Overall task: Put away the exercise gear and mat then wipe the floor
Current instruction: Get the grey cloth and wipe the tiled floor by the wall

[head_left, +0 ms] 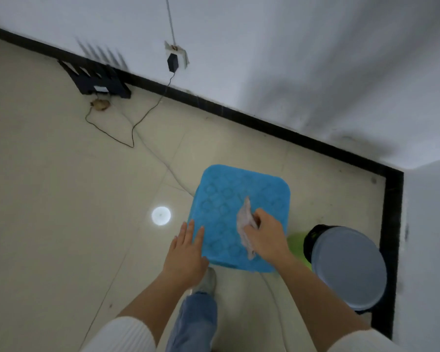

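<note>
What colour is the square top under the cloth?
The square top is bright blue with a faint embossed pattern, best seen in the head view.

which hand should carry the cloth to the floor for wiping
Right: the right hand grips the pale cloth on the blue stool, while the left hand rests open at the stool's left edge.

White walls (290, 59) meet a glossy beige tile floor (48, 186) at a black skirting (239, 111). Socket (178, 53) low on the far wall, black adapter (172, 61) plugged in, cable (148, 113) trailing below it. Black rack (97, 81) left of the socket, against the skirting. Round glare (161, 216) on the tiles well below the socket.
</note>
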A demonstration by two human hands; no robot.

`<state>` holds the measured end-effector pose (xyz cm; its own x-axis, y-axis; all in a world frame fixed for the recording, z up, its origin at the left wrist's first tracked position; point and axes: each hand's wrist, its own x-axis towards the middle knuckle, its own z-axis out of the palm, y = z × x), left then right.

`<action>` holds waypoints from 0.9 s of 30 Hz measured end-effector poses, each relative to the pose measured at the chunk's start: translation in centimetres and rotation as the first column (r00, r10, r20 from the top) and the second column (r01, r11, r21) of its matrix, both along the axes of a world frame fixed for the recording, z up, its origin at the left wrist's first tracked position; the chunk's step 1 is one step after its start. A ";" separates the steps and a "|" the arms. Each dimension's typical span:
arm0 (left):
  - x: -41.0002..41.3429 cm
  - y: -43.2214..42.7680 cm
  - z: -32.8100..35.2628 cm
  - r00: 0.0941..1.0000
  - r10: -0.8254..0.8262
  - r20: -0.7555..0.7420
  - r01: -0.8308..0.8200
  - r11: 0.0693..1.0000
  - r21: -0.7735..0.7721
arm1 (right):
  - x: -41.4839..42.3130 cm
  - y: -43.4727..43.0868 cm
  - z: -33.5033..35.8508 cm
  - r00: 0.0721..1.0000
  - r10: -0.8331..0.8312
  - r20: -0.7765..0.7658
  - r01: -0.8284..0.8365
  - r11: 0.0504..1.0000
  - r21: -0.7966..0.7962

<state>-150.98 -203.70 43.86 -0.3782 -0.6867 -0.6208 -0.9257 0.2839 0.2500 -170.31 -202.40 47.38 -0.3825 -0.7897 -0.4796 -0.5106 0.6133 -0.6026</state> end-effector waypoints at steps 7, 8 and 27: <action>6.3 9.6 10.5 0.926 0.363 -0.109 -0.372 0.925 -0.076 | 7.5 6.4 9.9 0.985 0.129 0.114 -0.121 0.990 -0.071; 7.3 11.1 12.3 0.902 0.411 -0.134 -0.423 0.902 -0.087 | 9.0 7.5 11.8 0.976 0.167 0.139 -0.156 0.984 -0.086; 47.5 53.8 32.5 0.207 0.915 -0.347 -0.904 0.043 -0.426 | 58.3 35.0 30.5 0.134 0.991 -0.024 -0.961 0.124 -0.248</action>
